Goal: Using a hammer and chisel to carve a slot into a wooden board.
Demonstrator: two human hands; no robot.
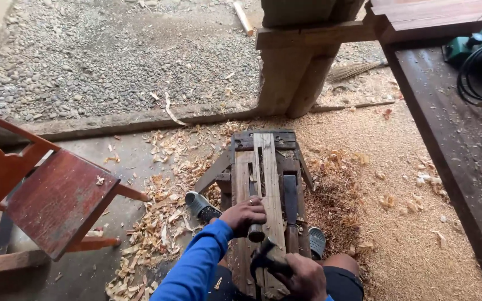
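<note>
On the bench, left hand (245,214) grips a chisel (255,231), right hand (307,276) a hammer (263,257) just behind.

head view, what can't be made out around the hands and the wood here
1. Chisel: its cutting tip is hidden under the left hand, head view.
2. Hammer: its handle is covered by the right hand and its fingers.
3. Plank: the near end is cut off by the bottom edge.
4. Green tool: cropped at the right edge.

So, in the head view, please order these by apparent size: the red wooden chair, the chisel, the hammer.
1. red wooden chair, clearly largest.
2. hammer and chisel: both partly hidden by the hands, so I cannot rank them.
</note>
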